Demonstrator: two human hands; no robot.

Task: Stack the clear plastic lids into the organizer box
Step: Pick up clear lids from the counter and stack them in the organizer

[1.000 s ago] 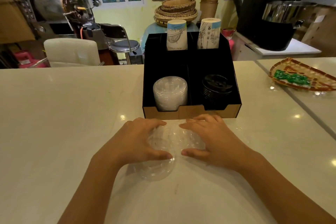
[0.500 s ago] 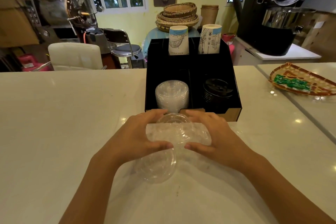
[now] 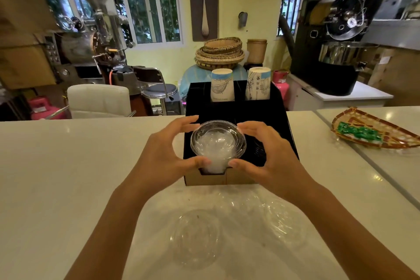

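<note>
A clear plastic lid (image 3: 218, 137) hangs over the front left compartment of the black organizer box (image 3: 236, 111). My left hand (image 3: 163, 157) grips its left rim and my right hand (image 3: 268, 157) grips its right rim. Through the lid I see the white stack of lids (image 3: 214, 163) in that compartment. Black lids (image 3: 259, 150) lie in the front right compartment, mostly hidden by my right hand. Two more clear lids rest on the counter near me, one lid (image 3: 196, 236) on the left and another lid (image 3: 284, 223) on the right.
Two stacks of paper cups (image 3: 222, 85) stand in the box's back compartments. A woven tray (image 3: 372, 132) with a green packet lies at the right on the white counter (image 3: 68, 177). Chairs and roasting machines stand beyond the counter's far edge.
Both hands lifted a clear lid off the counter and carried it forward over the box's front left compartment. The camera view tilted up. Two lids stayed on the counter.
</note>
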